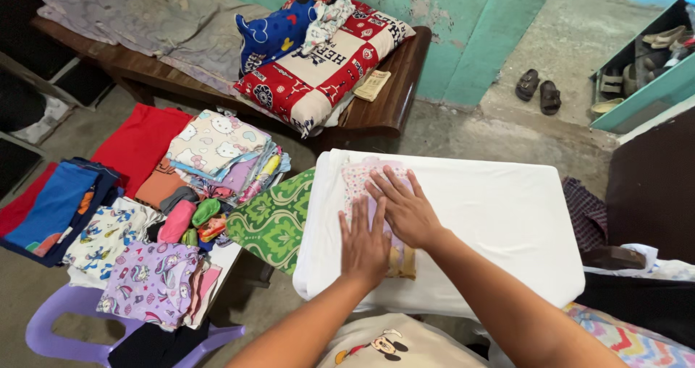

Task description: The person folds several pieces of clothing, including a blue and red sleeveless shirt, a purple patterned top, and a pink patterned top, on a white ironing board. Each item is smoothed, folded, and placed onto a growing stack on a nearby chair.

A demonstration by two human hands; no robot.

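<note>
From the head camera, a small pale pink patterned cloth garment (362, 183) lies folded on the white-covered table (507, 216). It looks light, soft and limp, best taken by its folded edges. The left hand (364, 243) and right hand (404, 207) lie open, palms flat, pressing it, forearms reaching forward.

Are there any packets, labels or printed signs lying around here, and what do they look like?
Small flat packet: on the dark wooden bench, beside the pillows; rectangular, tan with dark print.
Printed pillow: on the same bench; red and cream, with lettering and small round emblems.
No screens or wall signs show.
Both hands, left hand and right hand, press flat on a small pastel garment, which shows no label.
</note>
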